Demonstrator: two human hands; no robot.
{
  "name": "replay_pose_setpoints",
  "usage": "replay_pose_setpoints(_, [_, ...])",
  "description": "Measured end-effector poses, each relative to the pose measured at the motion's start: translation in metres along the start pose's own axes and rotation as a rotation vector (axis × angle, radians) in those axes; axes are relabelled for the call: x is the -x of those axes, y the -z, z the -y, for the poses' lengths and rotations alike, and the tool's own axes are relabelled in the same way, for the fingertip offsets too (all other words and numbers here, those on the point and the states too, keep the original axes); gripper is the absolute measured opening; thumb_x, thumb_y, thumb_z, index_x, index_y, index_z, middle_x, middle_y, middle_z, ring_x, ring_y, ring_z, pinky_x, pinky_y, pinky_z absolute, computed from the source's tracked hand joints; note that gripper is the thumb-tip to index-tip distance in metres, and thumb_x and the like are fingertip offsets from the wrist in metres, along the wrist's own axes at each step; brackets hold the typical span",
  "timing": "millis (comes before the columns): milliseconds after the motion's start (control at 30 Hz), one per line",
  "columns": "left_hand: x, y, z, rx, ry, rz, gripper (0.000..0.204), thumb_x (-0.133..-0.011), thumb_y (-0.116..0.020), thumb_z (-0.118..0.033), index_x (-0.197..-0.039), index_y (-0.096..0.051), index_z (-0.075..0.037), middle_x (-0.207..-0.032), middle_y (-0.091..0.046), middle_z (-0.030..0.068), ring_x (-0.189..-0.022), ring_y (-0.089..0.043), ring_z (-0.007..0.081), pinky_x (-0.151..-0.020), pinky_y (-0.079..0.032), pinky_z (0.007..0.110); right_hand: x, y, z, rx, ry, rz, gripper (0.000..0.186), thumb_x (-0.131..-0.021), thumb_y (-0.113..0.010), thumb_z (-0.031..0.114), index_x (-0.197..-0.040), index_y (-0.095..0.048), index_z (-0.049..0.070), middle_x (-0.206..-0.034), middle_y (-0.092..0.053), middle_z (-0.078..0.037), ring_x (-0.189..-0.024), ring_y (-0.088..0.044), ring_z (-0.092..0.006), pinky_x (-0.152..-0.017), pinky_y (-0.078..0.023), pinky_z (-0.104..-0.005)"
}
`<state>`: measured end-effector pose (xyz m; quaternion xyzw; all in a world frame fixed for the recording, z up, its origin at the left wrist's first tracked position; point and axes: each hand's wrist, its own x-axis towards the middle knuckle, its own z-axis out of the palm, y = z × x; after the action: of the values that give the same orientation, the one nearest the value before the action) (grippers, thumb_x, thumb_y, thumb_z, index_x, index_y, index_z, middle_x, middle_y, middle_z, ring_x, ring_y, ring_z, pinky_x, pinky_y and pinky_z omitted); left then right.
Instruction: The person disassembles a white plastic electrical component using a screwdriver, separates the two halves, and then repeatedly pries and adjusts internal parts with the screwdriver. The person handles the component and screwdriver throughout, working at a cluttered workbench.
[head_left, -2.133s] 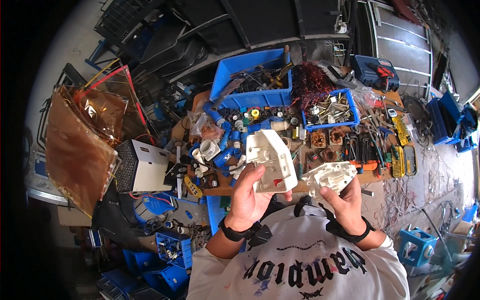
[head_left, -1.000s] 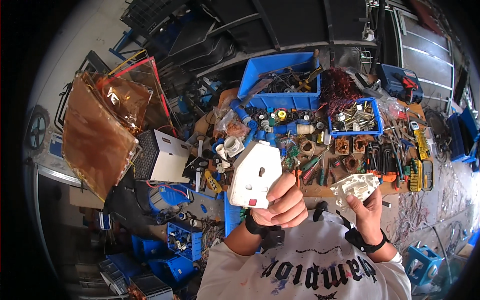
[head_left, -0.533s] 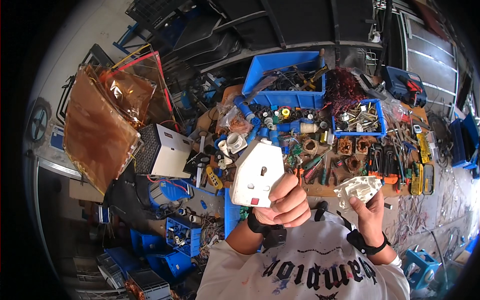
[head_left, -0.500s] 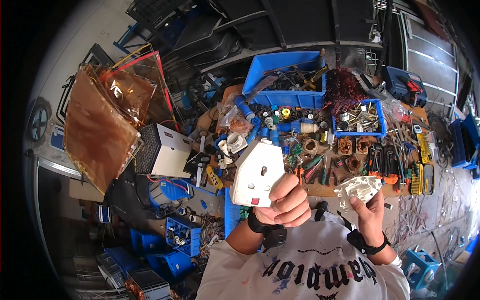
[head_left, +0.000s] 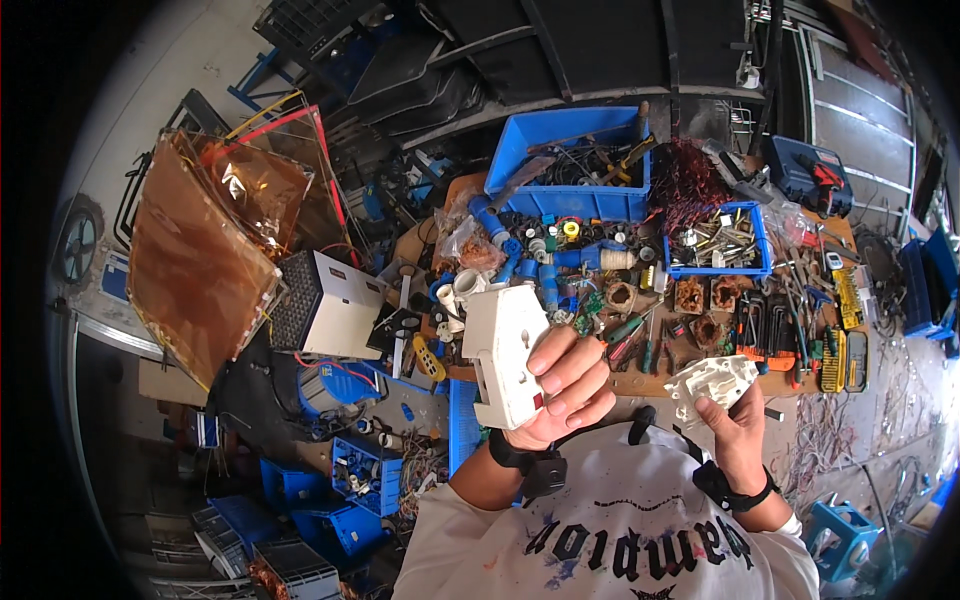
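My left hand [head_left: 570, 390] is closed round a white plastic socket housing [head_left: 515, 345] with a red switch near one corner. The housing is turned partly on edge, so its side wall shows as well as the face with keyhole-like slots. In my right hand [head_left: 735, 425] is an off-white moulded plastic plate [head_left: 705, 385], its ribs and hollows facing up, the thumb pressed on its near edge. The two pieces are held apart above the near side of the workbench [head_left: 640, 382].
Across the bench lie blue pipe fittings [head_left: 590, 255], screwdrivers [head_left: 628, 325] and copper coils [head_left: 690, 293]. Behind stand a large blue bin [head_left: 570, 200] of tools and a smaller blue crate [head_left: 720, 267] of metal parts. Brown sheets [head_left: 200, 250] lean at the left.
My left hand has turned the white housing, so its face angles to the right and a side wall now shows. My right hand with the plate has barely shifted.
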<state>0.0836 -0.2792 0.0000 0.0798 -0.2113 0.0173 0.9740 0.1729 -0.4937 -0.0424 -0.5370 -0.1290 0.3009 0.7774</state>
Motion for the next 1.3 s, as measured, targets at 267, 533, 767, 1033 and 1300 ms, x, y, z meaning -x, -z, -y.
replay_pose_setpoints(267, [-0.004,0.002,-0.004,0.027,-0.015,0.016,0.009,-0.092,-0.054,-0.024,-0.091,-0.051,-0.016,-0.078,-0.054,-0.0028,-0.071,-0.053,0.0111,-0.064,-0.042,0.032,0.0,0.004,0.0,0.003,-0.006,-0.014,0.045,-0.082,-0.068,0.003,-0.12,-0.043,0.001,-0.108,-0.059,-0.008,-0.096,-0.058,-0.0146,-0.086,-0.046,-0.0288])
replay_pose_setpoints(533, [-0.002,-0.012,0.0,-0.627,-0.229,-0.558,0.031,-0.082,-0.065,-0.032,-0.101,-0.051,-0.011,-0.088,-0.054,0.0015,-0.079,-0.053,0.015,-0.071,-0.045,0.036,0.0,0.007,0.0,0.015,-0.009,-0.034,0.046,-0.083,-0.067,0.004,-0.121,-0.042,0.001,-0.108,-0.059,-0.007,-0.097,-0.057,-0.0147,-0.086,-0.045,-0.0281])
replay_pose_setpoints(767, [-0.011,-0.022,0.002,-0.969,-0.36,-0.78,0.037,-0.094,-0.055,-0.02,-0.123,-0.046,0.001,-0.11,-0.059,0.009,-0.096,-0.062,0.0155,-0.077,-0.054,0.032,0.0,0.011,-0.003,0.016,0.0,-0.085,0.047,-0.083,-0.067,0.004,-0.122,-0.042,0.001,-0.109,-0.058,-0.007,-0.099,-0.056,-0.0148,-0.087,-0.044,-0.0285])
replay_pose_setpoints(1033, [-0.007,-0.02,0.001,-0.849,-0.23,-0.668,0.045,-0.089,-0.044,-0.007,-0.132,-0.035,0.001,-0.121,-0.054,0.0168,-0.104,-0.06,0.0279,-0.082,-0.053,0.044,0.003,0.015,-0.007,0.022,0.021,-0.126,0.044,-0.082,-0.067,0.003,-0.12,-0.045,0.002,-0.108,-0.059,-0.007,-0.098,-0.056,-0.0149,-0.088,-0.044,-0.0286])
replay_pose_setpoints(1300, [-0.006,-0.031,0.007,-0.895,-0.266,-0.643,0.056,-0.083,-0.043,0.002,-0.137,-0.027,0.002,-0.132,-0.045,0.0154,-0.122,-0.047,0.0233,-0.103,-0.037,0.039,0.004,0.016,-0.01,0.023,0.016,-0.151,0.043,-0.082,-0.066,0.002,-0.119,-0.046,0.002,-0.11,-0.059,-0.008,-0.099,-0.057,-0.0155,-0.089,-0.043,-0.0289])
